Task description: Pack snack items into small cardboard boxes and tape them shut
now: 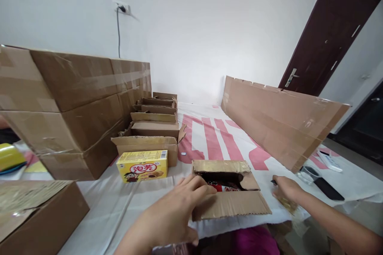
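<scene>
A small open cardboard box [231, 205] lies in front of me at the table's near edge, its flaps spread. Inside shows a red printed packet [220, 187], mostly hidden by the flaps. My left hand [176, 207] grips the box's left side, fingers over the top edge and thumb low at the outside. To the right of the box, my right hand [285, 189] is closed near the table. A small dark tip pokes out from its fingers, and yellowish clear material [289, 206] shows beneath; what exactly it holds is unclear.
A yellow snack box [143, 166] stands left of centre, before a row of open cartons [154, 129]. Taped boxes [86, 99] are stacked at left; another carton [44, 223] sits nearer. A cardboard panel [278, 119], clear cup [309, 175] and black phone [329, 188] are at right.
</scene>
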The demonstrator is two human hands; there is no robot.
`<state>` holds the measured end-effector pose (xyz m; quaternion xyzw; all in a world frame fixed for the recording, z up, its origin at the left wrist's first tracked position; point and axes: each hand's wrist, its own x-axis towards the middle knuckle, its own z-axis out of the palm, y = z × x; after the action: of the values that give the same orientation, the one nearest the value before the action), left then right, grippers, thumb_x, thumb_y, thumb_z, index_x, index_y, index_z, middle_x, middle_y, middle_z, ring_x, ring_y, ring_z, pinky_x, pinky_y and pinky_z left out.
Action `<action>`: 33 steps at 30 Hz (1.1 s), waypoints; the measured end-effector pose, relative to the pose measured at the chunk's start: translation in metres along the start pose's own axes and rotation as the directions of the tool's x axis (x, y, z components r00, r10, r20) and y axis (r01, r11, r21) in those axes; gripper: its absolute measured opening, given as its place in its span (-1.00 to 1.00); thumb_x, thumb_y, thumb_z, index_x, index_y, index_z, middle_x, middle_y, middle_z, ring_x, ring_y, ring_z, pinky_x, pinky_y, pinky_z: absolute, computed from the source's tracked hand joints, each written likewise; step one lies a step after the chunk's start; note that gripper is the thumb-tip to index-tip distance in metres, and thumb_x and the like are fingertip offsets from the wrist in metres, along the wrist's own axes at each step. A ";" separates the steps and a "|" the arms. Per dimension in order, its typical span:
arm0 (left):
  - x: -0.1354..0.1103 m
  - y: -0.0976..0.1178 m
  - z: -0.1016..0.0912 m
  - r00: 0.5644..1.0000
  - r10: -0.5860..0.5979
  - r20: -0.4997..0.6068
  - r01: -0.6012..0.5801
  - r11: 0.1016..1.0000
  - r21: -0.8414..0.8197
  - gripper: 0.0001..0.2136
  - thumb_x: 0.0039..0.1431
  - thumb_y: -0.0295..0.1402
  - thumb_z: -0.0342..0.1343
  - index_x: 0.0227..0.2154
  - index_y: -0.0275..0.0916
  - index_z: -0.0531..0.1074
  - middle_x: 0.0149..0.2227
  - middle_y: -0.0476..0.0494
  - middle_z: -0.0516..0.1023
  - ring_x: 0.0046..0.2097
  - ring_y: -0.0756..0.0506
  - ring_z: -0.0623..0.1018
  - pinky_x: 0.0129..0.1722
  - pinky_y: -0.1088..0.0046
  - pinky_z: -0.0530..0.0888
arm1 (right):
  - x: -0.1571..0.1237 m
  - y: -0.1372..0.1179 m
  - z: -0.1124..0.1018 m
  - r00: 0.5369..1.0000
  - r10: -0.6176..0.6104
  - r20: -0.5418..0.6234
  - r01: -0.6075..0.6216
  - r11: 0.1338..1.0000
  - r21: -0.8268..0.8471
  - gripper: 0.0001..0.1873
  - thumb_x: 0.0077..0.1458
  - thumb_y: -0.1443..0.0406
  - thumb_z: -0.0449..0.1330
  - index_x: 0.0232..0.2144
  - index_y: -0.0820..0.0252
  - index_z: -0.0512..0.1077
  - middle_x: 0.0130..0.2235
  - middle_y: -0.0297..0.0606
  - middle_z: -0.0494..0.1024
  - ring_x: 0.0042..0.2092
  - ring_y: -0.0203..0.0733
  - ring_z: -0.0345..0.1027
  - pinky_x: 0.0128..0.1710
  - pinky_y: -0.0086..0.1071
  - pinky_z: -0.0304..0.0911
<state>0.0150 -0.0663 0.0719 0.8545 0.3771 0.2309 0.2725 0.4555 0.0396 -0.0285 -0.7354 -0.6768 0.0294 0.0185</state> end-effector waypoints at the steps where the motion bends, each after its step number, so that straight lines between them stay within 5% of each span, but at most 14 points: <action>1: 0.004 -0.003 0.005 0.999 -0.036 -0.011 0.036 0.999 0.006 -0.52 -0.13 -0.41 0.26 -0.06 0.01 0.42 -0.09 -0.05 0.47 -0.04 -0.17 0.42 -0.05 0.36 0.35 | 0.001 -0.002 -0.001 1.000 -0.022 0.008 0.022 1.000 0.005 -0.82 -0.24 0.38 0.32 -0.47 0.16 0.43 -0.38 -0.15 0.58 -0.30 0.01 0.46 -0.39 -0.32 0.11; 5: 0.030 -0.035 0.020 0.938 -0.231 -0.257 0.179 0.961 -0.212 -0.75 0.10 -0.41 -0.01 -0.13 -0.16 0.37 -0.36 -0.01 0.46 -0.30 -0.06 0.45 -0.30 0.47 0.35 | 0.005 -0.012 -0.013 0.991 -0.128 -0.038 0.130 0.990 0.049 -0.88 0.09 0.27 0.07 -0.38 0.15 0.39 -0.39 -0.21 0.56 -0.33 -0.10 0.42 -0.38 -0.35 0.12; 9: 0.045 -0.056 0.025 0.866 -0.328 -0.378 0.203 0.921 -0.333 -0.76 0.05 -0.37 0.03 -0.18 -0.22 0.34 -0.53 0.08 0.32 -0.46 -0.01 0.35 -0.44 0.52 0.25 | 0.000 -0.032 -0.041 0.952 -0.245 -0.183 0.270 0.954 0.127 -0.74 0.18 0.14 -0.06 -0.38 0.11 0.34 -0.42 -0.28 0.51 -0.36 -0.12 0.38 -0.35 -0.32 0.16; 14: 0.045 -0.056 0.025 0.874 -0.339 -0.347 0.207 0.908 -0.364 -0.81 0.01 -0.35 0.05 -0.27 -0.24 0.39 -0.51 0.04 0.38 -0.43 -0.02 0.37 -0.43 0.51 0.25 | -0.031 -0.079 -0.084 0.876 -0.366 -0.314 0.442 0.870 0.220 -0.67 0.18 -0.01 -0.02 -0.31 0.09 0.30 -0.40 -0.31 0.49 -0.38 -0.15 0.37 -0.35 -0.32 0.22; 19: 0.042 -0.053 0.022 0.893 -0.339 -0.296 0.202 0.890 -0.409 -0.82 0.01 -0.34 0.06 -0.30 -0.25 0.40 -0.44 -0.01 0.43 -0.38 -0.04 0.40 -0.38 0.49 0.28 | -0.068 -0.130 -0.111 0.779 -0.610 -0.143 0.627 0.760 0.172 -0.64 0.22 -0.03 -0.04 -0.16 0.10 0.21 -0.22 -0.24 0.50 -0.22 -0.10 0.41 -0.25 -0.30 0.23; 24: 0.040 -0.055 0.018 0.918 -0.292 -0.267 0.148 0.879 -0.454 -0.81 0.02 -0.34 0.05 -0.31 -0.27 0.44 -0.34 -0.08 0.48 -0.28 -0.06 0.42 -0.28 0.45 0.31 | -0.082 -0.166 -0.119 0.704 -0.710 -0.010 0.707 0.699 0.111 -0.62 0.18 -0.05 0.03 -0.19 0.11 0.23 -0.17 -0.20 0.48 -0.16 -0.06 0.37 -0.21 -0.27 0.21; 30: 0.038 -0.063 0.015 0.934 -0.300 -0.196 0.117 0.772 -0.625 -0.70 0.00 -0.21 0.11 -0.25 -0.32 0.46 -0.44 -0.02 0.37 -0.45 0.02 0.30 -0.46 0.50 0.24 | -0.076 -0.193 -0.120 0.582 -0.813 -0.017 0.812 0.580 0.068 -0.76 0.30 0.16 -0.18 -0.19 0.14 0.19 -0.25 -0.20 0.47 -0.23 -0.12 0.35 -0.22 -0.26 0.18; 33: 0.039 -0.064 0.014 0.938 -0.292 -0.186 0.086 0.718 -0.691 -0.68 -0.03 -0.20 0.17 -0.26 -0.32 0.44 -0.46 0.01 0.34 -0.45 0.03 0.29 -0.46 0.50 0.22 | -0.068 -0.207 -0.121 0.563 -0.826 -0.007 0.827 0.563 0.005 -0.83 0.27 0.24 -0.14 -0.23 0.14 0.21 -0.29 -0.22 0.47 -0.29 -0.13 0.34 -0.27 -0.29 0.16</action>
<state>0.0138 -0.0040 0.0274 0.6124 0.3891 0.4412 0.5282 0.2526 -0.0097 0.1072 -0.3337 -0.9419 0.0183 0.0342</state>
